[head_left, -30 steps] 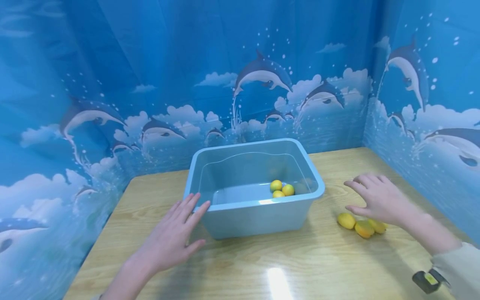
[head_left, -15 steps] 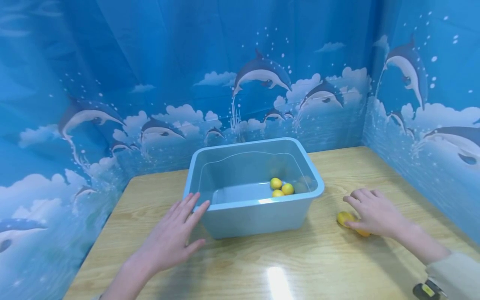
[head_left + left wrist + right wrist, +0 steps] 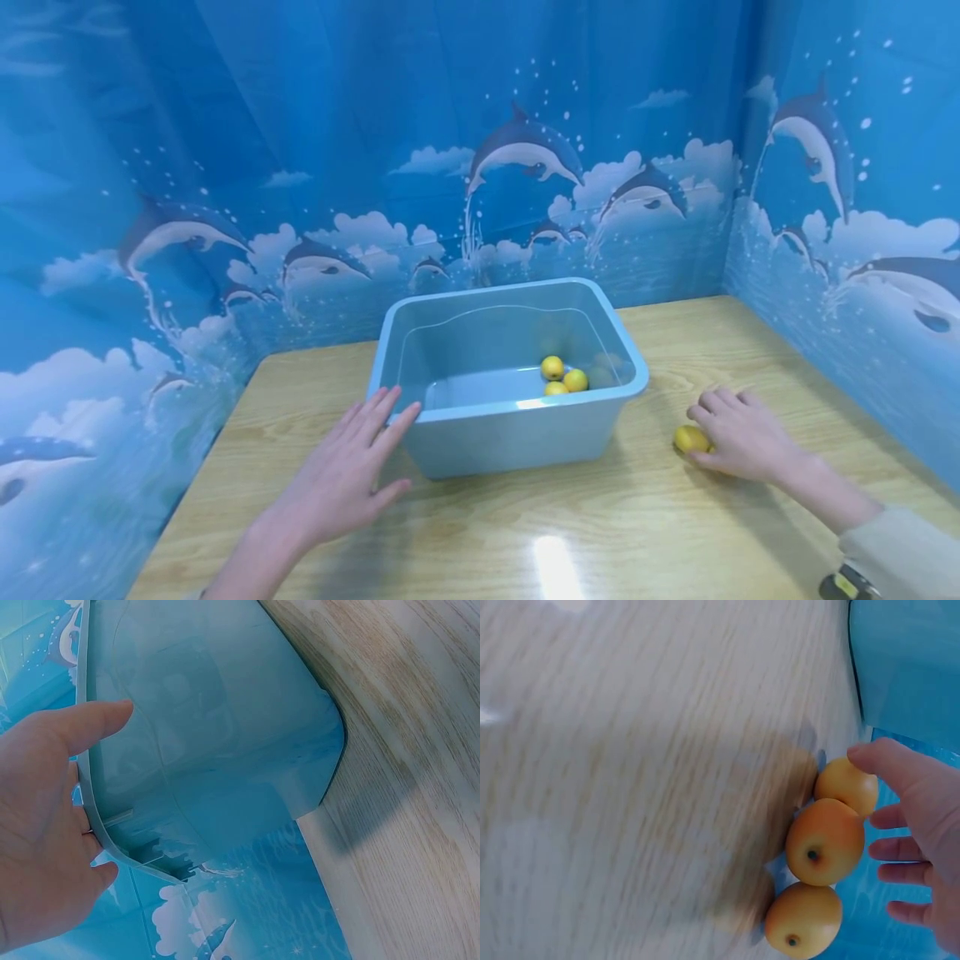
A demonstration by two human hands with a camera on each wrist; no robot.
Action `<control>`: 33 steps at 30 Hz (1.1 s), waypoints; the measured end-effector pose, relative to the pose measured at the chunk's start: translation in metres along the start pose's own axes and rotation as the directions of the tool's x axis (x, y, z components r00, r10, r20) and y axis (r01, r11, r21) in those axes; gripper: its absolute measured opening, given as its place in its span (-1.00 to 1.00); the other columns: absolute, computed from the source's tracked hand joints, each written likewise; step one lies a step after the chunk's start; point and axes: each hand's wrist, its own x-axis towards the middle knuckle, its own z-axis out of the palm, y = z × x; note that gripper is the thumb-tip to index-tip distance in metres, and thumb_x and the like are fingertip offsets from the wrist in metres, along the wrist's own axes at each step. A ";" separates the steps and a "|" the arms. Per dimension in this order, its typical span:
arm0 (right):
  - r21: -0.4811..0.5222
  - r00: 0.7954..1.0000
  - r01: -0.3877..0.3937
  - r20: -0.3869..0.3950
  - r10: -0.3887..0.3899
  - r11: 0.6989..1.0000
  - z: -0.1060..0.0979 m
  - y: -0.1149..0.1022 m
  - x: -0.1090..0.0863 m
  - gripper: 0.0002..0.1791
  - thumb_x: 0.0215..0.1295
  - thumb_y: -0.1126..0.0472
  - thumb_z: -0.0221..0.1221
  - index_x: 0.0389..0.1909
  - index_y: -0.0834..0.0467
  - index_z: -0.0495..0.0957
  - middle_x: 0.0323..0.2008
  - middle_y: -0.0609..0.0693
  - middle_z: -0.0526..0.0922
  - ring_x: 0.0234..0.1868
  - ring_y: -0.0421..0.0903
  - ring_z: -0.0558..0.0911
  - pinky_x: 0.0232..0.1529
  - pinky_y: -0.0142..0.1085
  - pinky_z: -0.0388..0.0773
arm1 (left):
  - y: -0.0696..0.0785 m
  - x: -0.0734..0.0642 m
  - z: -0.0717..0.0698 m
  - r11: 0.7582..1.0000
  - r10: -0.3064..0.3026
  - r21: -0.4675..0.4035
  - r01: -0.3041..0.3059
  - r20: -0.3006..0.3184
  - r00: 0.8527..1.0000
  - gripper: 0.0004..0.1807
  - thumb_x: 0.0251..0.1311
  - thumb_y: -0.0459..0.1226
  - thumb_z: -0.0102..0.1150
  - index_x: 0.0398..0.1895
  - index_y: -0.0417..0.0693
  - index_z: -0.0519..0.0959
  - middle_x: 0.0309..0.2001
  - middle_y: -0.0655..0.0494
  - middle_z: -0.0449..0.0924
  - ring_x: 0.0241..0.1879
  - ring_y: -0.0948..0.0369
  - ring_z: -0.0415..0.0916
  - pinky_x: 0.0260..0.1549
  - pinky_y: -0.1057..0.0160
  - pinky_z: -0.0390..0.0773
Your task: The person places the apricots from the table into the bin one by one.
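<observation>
A light-blue plastic bin (image 3: pixel 517 437) stands on the table. My left hand (image 3: pixel 341 475) is at its front-left rim, fingers extended over the corner and thumb spread apart. In the left wrist view, the thumb lies before the bin wall (image 3: pixel 217 735), the other fingers partly behind the rim. My right hand (image 3: pixel 746 437) is low over several small oval yellow-orange fruits, their kind unclear. One fruit (image 3: pixel 690 439) shows between its thumb and fingers. In the right wrist view, the thumb tip overlaps the far fruit (image 3: pixel 846 786); a middle fruit (image 3: pixel 825 841) and a near fruit (image 3: pixel 802 920) lie beside it.
Inside the bin, at its right end, lie three round yellow fruits (image 3: pixel 575 380). A blue dolphin-print curtain (image 3: pixel 330 167) hangs behind and at both sides of the wooden table (image 3: pixel 480 533). A strapped device (image 3: pixel 847 583) is at the right sleeve.
My right hand has come down to the fruits on the table and now hides most of them. The left hand and the bin stay where they were.
</observation>
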 end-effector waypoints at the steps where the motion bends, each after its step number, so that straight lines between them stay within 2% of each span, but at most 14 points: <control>1: 0.003 1.000 0.000 0.001 0.000 1.000 0.001 0.000 0.000 -0.48 -0.15 -0.16 0.34 -0.31 0.18 0.56 -0.33 0.08 0.50 -0.22 0.11 0.48 -0.32 0.03 0.44 | 0.000 0.000 0.000 1.000 0.001 0.002 -0.001 0.000 1.000 -0.02 0.03 0.01 0.28 0.45 -0.03 -0.01 0.43 -0.17 -0.12 0.39 -0.07 -0.11 0.28 -0.11 0.06; 9: 0.015 1.000 0.005 -0.001 -0.005 1.000 0.006 -0.002 0.001 -0.59 -0.19 -0.10 0.36 -0.45 0.11 0.49 -0.44 -0.02 0.42 -0.35 0.02 0.44 -0.42 -0.08 0.41 | -0.001 0.000 0.001 1.000 -0.004 -0.004 0.004 0.004 1.000 -0.02 0.03 -0.01 0.30 0.46 -0.02 -0.02 0.43 -0.17 -0.11 0.39 -0.07 -0.12 0.28 -0.10 0.03; 19: 0.068 1.000 -0.003 -0.003 0.004 0.998 0.009 -0.001 0.005 -0.60 -0.17 -0.07 0.38 -0.42 0.12 0.54 -0.42 -0.02 0.44 -0.34 0.02 0.46 -0.41 -0.07 0.44 | -0.001 0.000 0.001 1.000 -0.002 -0.006 0.002 0.009 1.000 -0.03 0.05 0.01 0.28 0.46 -0.01 -0.02 0.43 -0.15 -0.12 0.39 -0.06 -0.12 0.28 -0.10 0.05; 23: 0.103 0.999 -0.031 0.022 0.029 0.994 0.005 0.002 0.012 -0.60 -0.13 -0.06 0.38 -0.37 0.14 0.56 -0.40 -0.02 0.44 -0.35 0.00 0.43 -0.43 -0.06 0.41 | -0.001 0.000 0.001 1.000 0.000 -0.001 0.000 0.011 1.000 -0.03 0.05 0.02 0.27 0.46 0.00 -0.03 0.44 -0.14 -0.13 0.39 -0.06 -0.13 0.28 -0.09 0.04; 29: 0.138 0.998 -0.052 0.043 0.047 0.989 -0.006 0.008 0.021 -0.55 -0.10 -0.01 0.38 -0.28 0.23 0.58 -0.36 0.04 0.48 -0.30 0.05 0.46 -0.35 -0.01 0.42 | -0.002 0.000 0.001 1.000 -0.002 -0.002 0.002 0.013 1.000 -0.03 0.05 0.02 0.26 0.46 0.00 -0.03 0.44 -0.15 -0.14 0.39 -0.06 -0.13 0.29 -0.10 0.03; 33: 0.140 0.998 -0.055 0.034 0.051 0.989 -0.017 0.014 0.028 -0.55 -0.10 0.00 0.39 -0.27 0.23 0.57 -0.38 0.01 0.47 -0.34 0.01 0.44 -0.42 -0.10 0.38 | -0.002 0.001 0.000 1.000 0.001 -0.004 0.000 0.018 1.000 -0.03 0.05 0.02 0.27 0.46 -0.01 -0.03 0.44 -0.15 -0.14 0.39 -0.07 -0.13 0.28 -0.10 0.03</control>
